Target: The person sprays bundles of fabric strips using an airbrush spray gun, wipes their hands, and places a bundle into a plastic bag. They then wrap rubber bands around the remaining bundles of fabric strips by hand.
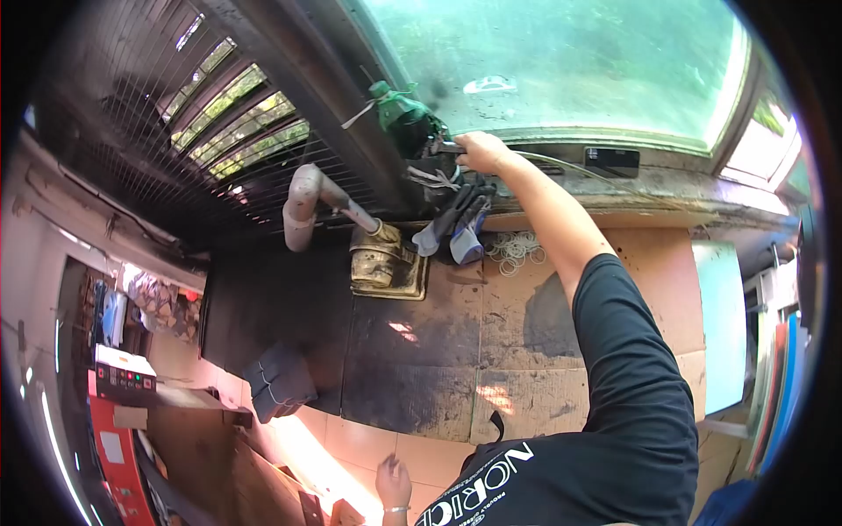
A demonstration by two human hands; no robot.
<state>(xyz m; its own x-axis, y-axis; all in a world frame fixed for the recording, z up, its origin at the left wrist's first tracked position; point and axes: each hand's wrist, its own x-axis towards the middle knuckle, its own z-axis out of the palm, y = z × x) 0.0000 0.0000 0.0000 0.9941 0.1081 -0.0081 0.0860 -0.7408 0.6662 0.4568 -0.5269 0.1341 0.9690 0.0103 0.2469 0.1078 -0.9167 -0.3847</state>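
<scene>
At the window ledge, my right hand (pixel 481 152) is closed on the end of a small dark tool-like object (pixel 449 147), whose far end is hard to make out. Just left of it stands a green plastic bottle (pixel 402 114) with dark contents. Grey and dark work gloves (pixel 467 232) hang over the ledge edge below my right hand. My left hand (pixel 393 484), with a bracelet at the wrist, hangs low near the bottom, fingers loosely curled and slightly apart, with nothing visible in them.
A black phone (pixel 612 161) lies on the ledge (pixel 675 188). Pale rings (pixel 516 252) and a grimy yellowish container (pixel 375 267) rest on the stained cardboard (pixel 438 329). A grey pipe (pixel 301 210), a dark tied box (pixel 279 381) and a red machine (pixel 112 438) are at left.
</scene>
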